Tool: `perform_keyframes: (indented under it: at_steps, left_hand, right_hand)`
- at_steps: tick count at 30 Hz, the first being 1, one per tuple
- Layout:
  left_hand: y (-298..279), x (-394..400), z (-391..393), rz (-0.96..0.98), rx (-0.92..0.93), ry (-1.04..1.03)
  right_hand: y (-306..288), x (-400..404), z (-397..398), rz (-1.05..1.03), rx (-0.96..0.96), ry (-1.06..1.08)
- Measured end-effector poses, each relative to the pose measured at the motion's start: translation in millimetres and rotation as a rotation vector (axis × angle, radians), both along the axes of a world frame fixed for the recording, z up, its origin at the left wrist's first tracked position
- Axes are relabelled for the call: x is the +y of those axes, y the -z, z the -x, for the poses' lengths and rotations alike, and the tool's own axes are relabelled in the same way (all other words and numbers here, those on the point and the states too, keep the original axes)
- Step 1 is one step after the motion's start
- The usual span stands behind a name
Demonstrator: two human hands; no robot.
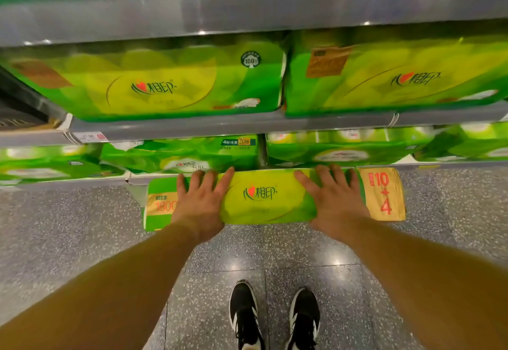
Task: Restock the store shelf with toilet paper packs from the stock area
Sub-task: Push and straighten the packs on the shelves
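Speckled store floor below green-stocked shelves. Both grips, left hand and right hand, lie flat-fingered on the toilet paper pack at the bottom shelf edge. Uneven pushing could jam it against the packs already shelved.

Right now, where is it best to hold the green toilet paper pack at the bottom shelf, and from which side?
Judging by its shape, take the toilet paper pack across its long top face, from above and the aisle side. It lies lengthwise against the bottom shelf edge. The left hand and right hand already rest spread there, one toward each end, which should balance the soft wrap.
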State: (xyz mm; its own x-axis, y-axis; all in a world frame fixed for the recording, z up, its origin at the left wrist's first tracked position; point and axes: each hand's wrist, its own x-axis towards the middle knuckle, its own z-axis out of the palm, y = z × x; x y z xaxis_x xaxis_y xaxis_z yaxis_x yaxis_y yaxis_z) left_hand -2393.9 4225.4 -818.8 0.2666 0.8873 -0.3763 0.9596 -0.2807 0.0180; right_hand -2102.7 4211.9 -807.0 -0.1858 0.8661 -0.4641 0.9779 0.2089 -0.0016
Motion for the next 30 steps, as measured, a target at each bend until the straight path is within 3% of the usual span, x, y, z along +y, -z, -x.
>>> perform_keyframes:
  at_steps: [9, 20, 30]
  left_hand:
    - [-170, -40, 13, -0.313, -0.062, 0.085]
    - [-459, -172, -5, -0.765, -0.077, 0.064]
    - [-698, -256, -14, -1.086, -0.063, 0.113]
  right_hand:
    - [-173, -57, -1, -0.296, 0.052, 0.024]
    - [-444, -179, -34, -0.954, 0.110, -0.105]
    - [-664, -261, -41, -1.187, 0.110, -0.121]
